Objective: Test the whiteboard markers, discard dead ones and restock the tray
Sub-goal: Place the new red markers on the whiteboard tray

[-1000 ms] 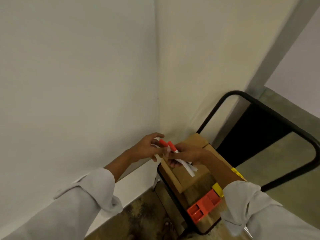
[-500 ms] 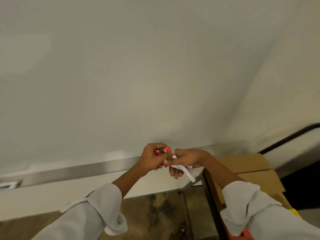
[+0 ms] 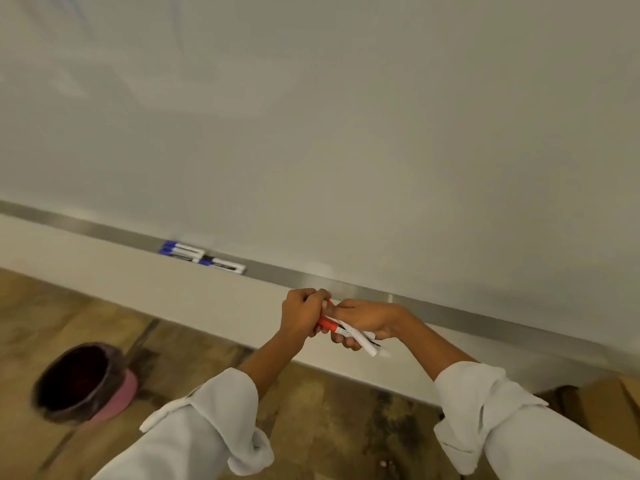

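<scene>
Whiteboard fills the far side, blank as far as shows. Metal tray runs along its bottom edge, sloping down to the right in view. Floor below, wood-look with dark stains. Bin, dark liner and pink body, sits near left on the floor, well apart from the hands. Cardboard box at the near right edge, partly cut off.

Tray markers: blue-capped and black-capped ones lie lengthwise in the tray, left of the hands.

Right hand has its grip curled round a bundle of red markers; white barrels stick out down-right, red caps point up-left toward the other hand. Left hand has its grip closed on the red cap end, touching the right hand. Can't tell if a cap is already off.

Likely step: uncapping one red marker to test. Long axis runs cap up-left to tail down-right, so the pull goes left, away from the right hand. Board lies straight beyond both hands; right hand holds the barrels, so it's the one placed to write.
</scene>
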The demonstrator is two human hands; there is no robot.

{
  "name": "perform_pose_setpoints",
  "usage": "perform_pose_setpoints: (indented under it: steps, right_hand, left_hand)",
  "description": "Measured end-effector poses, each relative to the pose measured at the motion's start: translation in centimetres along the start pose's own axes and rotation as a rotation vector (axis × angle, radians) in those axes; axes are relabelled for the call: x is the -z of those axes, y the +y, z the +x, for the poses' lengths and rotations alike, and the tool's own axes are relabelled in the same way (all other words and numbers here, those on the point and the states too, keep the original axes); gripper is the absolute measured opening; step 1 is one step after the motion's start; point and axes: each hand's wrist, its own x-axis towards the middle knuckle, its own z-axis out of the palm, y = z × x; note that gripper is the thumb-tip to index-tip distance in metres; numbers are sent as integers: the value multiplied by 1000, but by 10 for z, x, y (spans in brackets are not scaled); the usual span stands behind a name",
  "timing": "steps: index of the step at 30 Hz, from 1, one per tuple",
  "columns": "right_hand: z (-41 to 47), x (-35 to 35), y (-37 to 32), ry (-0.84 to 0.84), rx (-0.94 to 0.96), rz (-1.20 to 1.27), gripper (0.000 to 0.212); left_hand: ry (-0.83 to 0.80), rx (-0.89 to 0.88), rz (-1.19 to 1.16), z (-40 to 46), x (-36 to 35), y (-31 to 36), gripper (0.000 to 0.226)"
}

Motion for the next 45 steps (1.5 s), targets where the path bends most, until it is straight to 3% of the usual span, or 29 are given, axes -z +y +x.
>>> perform_pose_setpoints:
  steps: [3, 8, 12, 19, 23, 29, 33, 38, 45]
  right_hand:
    - [41, -30, -27, -99, -55, 60, 57]
    - [100, -62, -69, -226, -119, 46, 36]
    - [147, -77, -97, -301, -121, 48, 26]
    - [241, -77, -160, -364, 24, -7, 27]
    - [295, -77, -203, -263, 48, -29, 28]
    - [359, -71, -252, -109, 77, 175, 31]
    - [399, -78, -270, 27, 84, 366, 49]
    - [451, -101, -284, 138, 137, 599, 48]
    - [520, -151, -295, 577, 262, 687, 34]
  left_hand:
    - [121, 26, 22, 4, 49, -14, 36]
    - [319, -73, 128, 13, 114, -38, 50]
    - [402, -76, 70, 27, 163, -45, 46]
    - [536, -64, 48, 92, 254, -44, 34]
    - [627, -78, 61, 136, 300, -36, 33]
    - [806, -75, 108, 195, 373, -24, 36]
    - [824, -97, 133, 229, 408, -22, 33]
    - [756, -80, 111, 276, 452, -33, 33]
    - [502, -16, 112, 348, 527, -64, 39]
